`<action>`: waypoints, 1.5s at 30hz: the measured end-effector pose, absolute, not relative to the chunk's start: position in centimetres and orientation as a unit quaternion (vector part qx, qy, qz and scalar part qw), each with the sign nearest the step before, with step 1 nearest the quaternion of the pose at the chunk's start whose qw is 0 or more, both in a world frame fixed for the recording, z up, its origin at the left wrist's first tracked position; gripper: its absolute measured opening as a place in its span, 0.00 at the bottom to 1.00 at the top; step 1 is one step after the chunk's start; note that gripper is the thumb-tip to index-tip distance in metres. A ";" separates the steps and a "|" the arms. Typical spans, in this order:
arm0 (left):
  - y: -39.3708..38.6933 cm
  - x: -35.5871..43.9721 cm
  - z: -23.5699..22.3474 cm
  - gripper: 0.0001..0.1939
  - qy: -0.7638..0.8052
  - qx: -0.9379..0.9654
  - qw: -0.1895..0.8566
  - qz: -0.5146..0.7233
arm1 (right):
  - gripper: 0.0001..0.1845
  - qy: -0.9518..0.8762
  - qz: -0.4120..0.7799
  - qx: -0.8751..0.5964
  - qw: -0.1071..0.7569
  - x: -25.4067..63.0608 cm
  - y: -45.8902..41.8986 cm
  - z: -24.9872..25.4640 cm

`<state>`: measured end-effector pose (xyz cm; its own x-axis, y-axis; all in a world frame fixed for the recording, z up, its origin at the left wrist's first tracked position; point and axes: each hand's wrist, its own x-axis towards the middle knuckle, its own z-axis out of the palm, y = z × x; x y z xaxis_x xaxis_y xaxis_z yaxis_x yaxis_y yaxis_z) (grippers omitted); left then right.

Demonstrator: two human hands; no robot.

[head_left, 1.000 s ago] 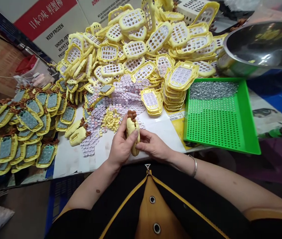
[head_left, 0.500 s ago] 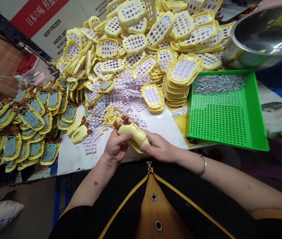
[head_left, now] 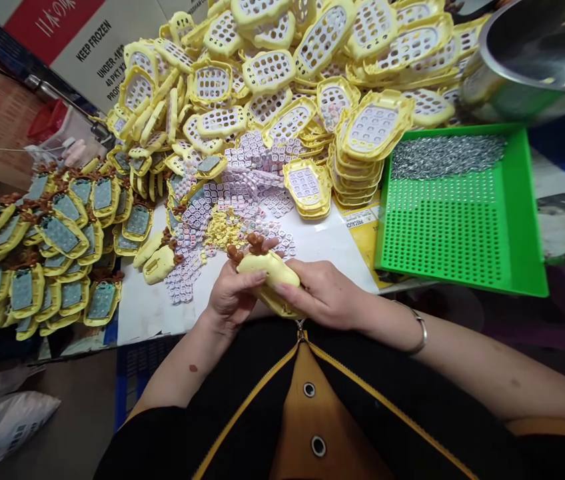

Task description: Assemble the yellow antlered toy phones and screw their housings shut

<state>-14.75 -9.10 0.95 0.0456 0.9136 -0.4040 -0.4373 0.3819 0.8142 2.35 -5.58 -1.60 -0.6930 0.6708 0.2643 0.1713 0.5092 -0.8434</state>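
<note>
Between my two hands is a yellow toy phone shell (head_left: 268,272) with brown antlers at its far end, tilted over the table's front edge. My left hand (head_left: 230,297) grips its antler end, thumb on top. Wrapped round the nearer end is my right hand (head_left: 320,293), its thumb pressed on the shell. The underside of the toy is hidden. Just beyond lie small yellow pieces (head_left: 223,227) and a spread of lilac button pads (head_left: 252,175). Two closed yellow toys (head_left: 159,265) lie left of my left hand.
Yellow shells with grid holes (head_left: 268,77) are heaped at the back. Half shells with grey boards (head_left: 65,235) crowd the left. On the right, a green tray (head_left: 522,220) holds many screws (head_left: 447,157); behind it stands a steel bowl (head_left: 500,87).
Both hands still hold the toy. My right hand has shifted its grip, its thumb moving up along the shell, and the toy's near end tips slightly lower. The view has shifted a little.
</note>
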 end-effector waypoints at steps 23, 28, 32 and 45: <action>-11.2 -13.9 1.4 0.12 0.513 0.654 0.252 0.496 | 0.11 -0.714 0.415 -0.270 0.495 2.4 -7.3 -3.7; -10.9 -14.7 1.5 0.19 0.560 0.593 0.400 0.417 | 0.15 -0.640 0.533 -0.311 0.457 2.4 -6.8 -4.0; -11.1 -14.7 1.4 0.18 0.570 0.626 0.388 0.364 | 0.25 -0.704 0.431 -0.302 0.478 3.0 -5.8 -2.9; -10.0 -14.4 0.0 0.16 0.585 0.683 0.318 0.300 | 0.05 -0.720 0.350 -0.341 0.494 1.8 -5.7 -3.8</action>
